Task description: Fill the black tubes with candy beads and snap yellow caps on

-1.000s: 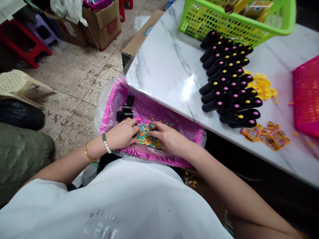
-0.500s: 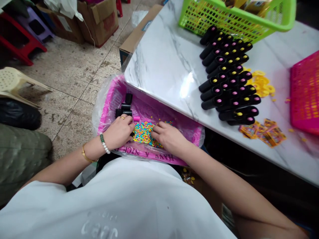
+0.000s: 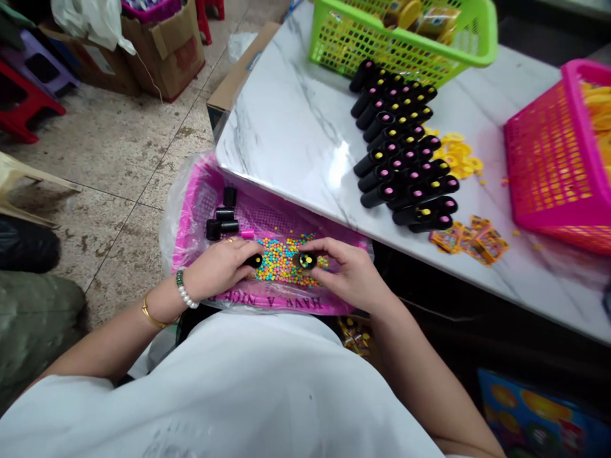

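A pink basket [image 3: 286, 304] lined with clear plastic rests on my lap and holds a heap of small coloured candies [image 3: 279, 261]. My left hand [image 3: 217, 267] is closed on a black tube [image 3: 252, 260] with its mouth showing a yellow bit. My right hand [image 3: 346, 270] is closed on a second black tube [image 3: 304, 260], held over the candies. Three empty black tubes [image 3: 222, 219] lie in the basket's far left corner beside a pink cap [image 3: 247, 234].
On the marble table [image 3: 296, 140] lie several rows of filled black tubes [image 3: 401, 159], yellow rings [image 3: 458, 159], orange packets [image 3: 470, 238], a green basket [image 3: 401, 38] and a pink basket [image 3: 554, 159]. Cardboard boxes [image 3: 162, 51] and stools stand on the floor at left.
Both hands were flat in the candies; now each has lifted a black tube with its open end towards me. The view has shifted right.
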{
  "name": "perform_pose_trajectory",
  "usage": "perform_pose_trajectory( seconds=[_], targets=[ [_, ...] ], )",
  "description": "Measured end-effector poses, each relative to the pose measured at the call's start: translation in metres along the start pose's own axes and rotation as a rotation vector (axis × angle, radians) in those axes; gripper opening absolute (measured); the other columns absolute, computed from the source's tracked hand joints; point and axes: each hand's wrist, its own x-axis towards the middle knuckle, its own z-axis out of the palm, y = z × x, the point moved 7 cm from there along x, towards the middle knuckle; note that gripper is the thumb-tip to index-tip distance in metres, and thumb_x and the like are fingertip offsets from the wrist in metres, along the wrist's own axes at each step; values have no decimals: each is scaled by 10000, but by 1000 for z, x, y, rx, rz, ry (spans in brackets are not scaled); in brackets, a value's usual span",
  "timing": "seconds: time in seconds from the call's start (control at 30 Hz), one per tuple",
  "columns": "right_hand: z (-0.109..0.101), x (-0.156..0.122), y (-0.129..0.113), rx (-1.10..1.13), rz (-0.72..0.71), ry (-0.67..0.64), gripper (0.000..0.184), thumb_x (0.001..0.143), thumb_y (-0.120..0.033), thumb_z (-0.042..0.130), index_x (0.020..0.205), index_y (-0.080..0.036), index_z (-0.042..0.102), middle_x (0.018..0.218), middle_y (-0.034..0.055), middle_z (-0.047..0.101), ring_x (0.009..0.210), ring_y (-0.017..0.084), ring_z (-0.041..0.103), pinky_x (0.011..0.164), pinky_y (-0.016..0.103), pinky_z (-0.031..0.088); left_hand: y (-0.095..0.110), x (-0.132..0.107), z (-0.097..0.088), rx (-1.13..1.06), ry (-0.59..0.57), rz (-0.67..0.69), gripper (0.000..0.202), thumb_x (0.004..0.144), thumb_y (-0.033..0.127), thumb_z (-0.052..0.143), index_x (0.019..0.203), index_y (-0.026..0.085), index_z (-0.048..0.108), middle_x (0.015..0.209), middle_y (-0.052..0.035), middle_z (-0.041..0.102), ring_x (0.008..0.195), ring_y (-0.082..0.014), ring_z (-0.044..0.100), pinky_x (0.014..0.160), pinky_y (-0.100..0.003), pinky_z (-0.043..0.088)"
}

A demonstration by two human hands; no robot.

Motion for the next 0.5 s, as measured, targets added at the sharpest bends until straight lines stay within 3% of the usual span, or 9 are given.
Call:
perform_pose_trajectory(
  seconds=[0.13,0.3,0.5],
  targets=[
    [0,-3,-7,-190,-80,70,297,817,-91,543,1076,-199,641,1052,103,684,1024,259,624,907,433,520,-4,1,7,22,-15,-33,482,837,205,700,1281,140,524,1145,-113,662,1072,-239,611,949,-365,482],
    [4,-9,-6,-426,-203,93,323,908,-94,458,1164,-172,641,1158,158,638,1116,282,565,954,455,499,-3,3,10,62,-56,-9,328,846,206,686,1161,134,623,1087,-114,655,1034,-238,612,942,-371,492],
    [1,-14,-8,-403,-262,190,310,901,-93,488,1153,-180,647,1114,146,633,1091,268,571,923,433,514,0,4,10,58,-80,-6,324,840,203,692,1152,138,632,1062,-99,651,1008,-235,614,924,-366,500]
  ],
)
